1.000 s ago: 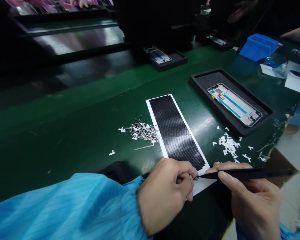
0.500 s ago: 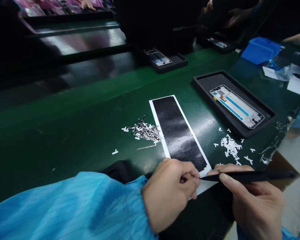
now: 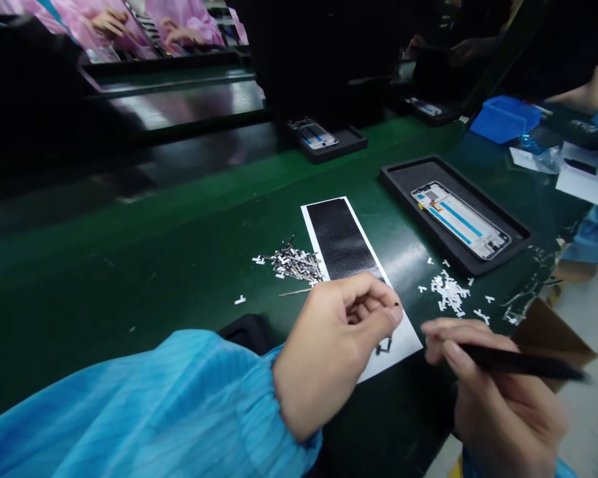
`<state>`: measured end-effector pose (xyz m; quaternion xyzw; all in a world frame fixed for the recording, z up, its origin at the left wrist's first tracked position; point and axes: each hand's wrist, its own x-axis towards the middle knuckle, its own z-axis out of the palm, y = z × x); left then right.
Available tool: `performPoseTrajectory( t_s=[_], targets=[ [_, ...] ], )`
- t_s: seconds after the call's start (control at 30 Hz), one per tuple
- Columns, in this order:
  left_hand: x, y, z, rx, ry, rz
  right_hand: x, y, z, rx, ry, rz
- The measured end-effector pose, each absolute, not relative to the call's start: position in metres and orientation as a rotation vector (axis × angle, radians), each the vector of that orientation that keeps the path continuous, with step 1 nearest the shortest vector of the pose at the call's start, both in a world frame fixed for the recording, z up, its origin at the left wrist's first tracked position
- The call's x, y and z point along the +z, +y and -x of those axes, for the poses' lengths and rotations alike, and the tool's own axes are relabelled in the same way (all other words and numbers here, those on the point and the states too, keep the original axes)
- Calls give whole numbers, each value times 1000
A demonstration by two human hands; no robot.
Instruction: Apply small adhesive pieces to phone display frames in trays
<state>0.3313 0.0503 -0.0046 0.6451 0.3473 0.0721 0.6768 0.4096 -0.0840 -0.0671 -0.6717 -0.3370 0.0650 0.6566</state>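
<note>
My left hand (image 3: 339, 338) is closed in a pinch over the near part of a white-edged sheet covered with rows of black strips (image 3: 341, 232). A tiny dark bit shows at its fingertips, and a small dark part (image 3: 385, 346) shows just below them; whether that part hangs from the fingers or lies on the sheet I cannot tell. To the right, apart from the sheet, my right hand (image 3: 503, 392) is closed around slim black tweezers (image 3: 523, 364), slightly blurred, their tips hidden. Left of the sheet lies a pile of small metallic and white strips (image 3: 296, 261).
Small white T-shaped pieces (image 3: 448, 293) lie scattered on the right. Behind them a black tray (image 3: 398, 176) holds a phone frame (image 3: 461, 219). Another black tray (image 3: 351, 141) stands farther back. A blue bin (image 3: 505, 119) is at the right; co-workers' hands (image 3: 110, 23) show at the far left.
My left hand has risen slightly from the sheet's near end, uncovering the small dark part. The tweezers have drawn back right from my left fingertips. The view has shifted a little.
</note>
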Motion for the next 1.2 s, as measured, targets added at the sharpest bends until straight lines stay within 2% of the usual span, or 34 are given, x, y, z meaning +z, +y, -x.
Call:
performPoseTrajectory(
  t_s=[0.13,0.27,0.4,0.57,0.77,0.93,1.2],
  targets=[
    [-6,45,-325,258,728,-1201,-69,-84,-408,378,-818,1493],
    [-12,42,-314,274,711,-1205,-70,-84,-410,504,-874,1423],
    [-12,43,-303,248,720,-1619,-59,-86,-413,512,-1017,1462],
    [-11,42,-291,180,401,-2242,-48,-86,-412,643,-1307,1549],
    [-5,40,-289,57,519,-2228,-52,-85,-406,790,-995,1526],
    [-8,40,-285,164,472,-2201,-50,-84,-403,886,-817,1457],
    [-10,42,-286,143,498,-2113,-49,-85,-404,1023,-646,1418]
  ],
)
